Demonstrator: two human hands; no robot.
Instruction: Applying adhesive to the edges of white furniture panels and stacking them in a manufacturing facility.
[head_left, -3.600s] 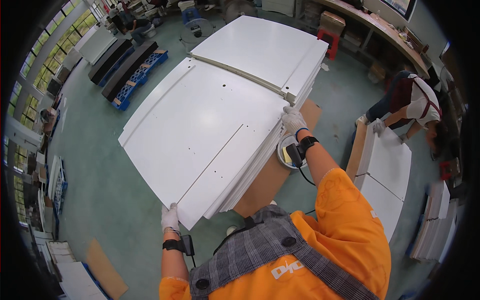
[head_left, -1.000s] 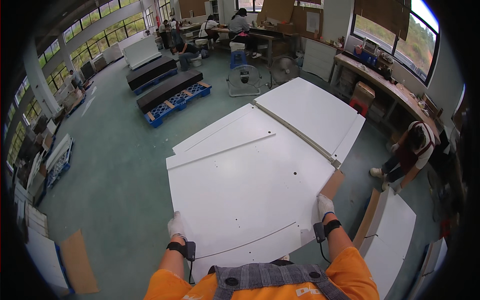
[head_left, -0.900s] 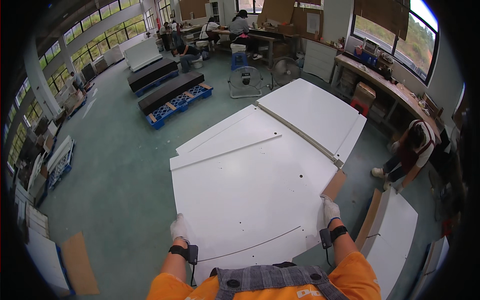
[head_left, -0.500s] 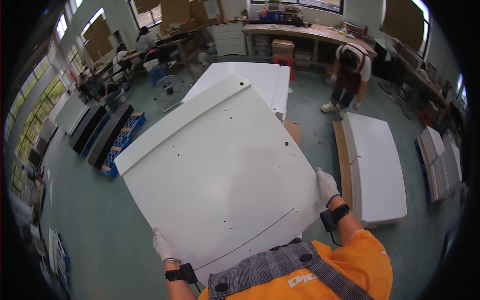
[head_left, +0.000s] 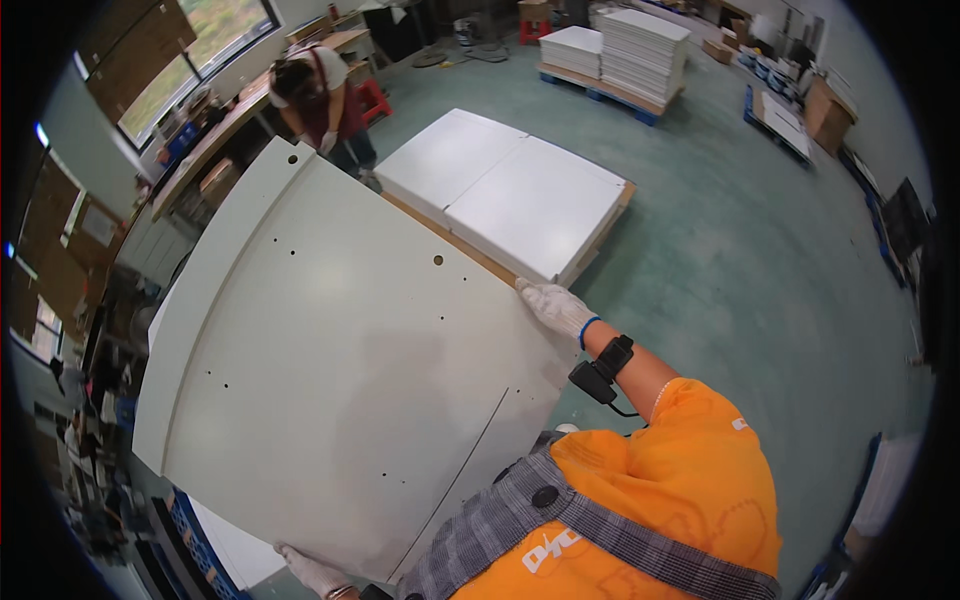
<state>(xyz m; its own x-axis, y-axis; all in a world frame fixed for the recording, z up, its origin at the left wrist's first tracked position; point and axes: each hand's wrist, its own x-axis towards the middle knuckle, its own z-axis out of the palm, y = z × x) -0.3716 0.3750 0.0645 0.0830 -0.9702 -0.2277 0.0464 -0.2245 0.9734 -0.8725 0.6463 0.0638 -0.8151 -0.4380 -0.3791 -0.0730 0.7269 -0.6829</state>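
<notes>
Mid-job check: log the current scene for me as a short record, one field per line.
Left hand: gloved, gripping the near left edge of the white panel
Right hand: gloved, gripping its right edge
Panel details: several round holes, thin groove near the wearer's bib
Beyond right hand: low stack of white boards
Co-worker: bending beside that stack
Background: blue pallet carrying white piles

Red stool (head_left: 375,98) near wooden workbench (head_left: 222,136)

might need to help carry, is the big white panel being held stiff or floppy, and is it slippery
The white panel is probably stiff: it spans between the left hand and right hand without clear sag. Its smooth face could be slippery. Being broad, it may swing awkwardly.
</notes>
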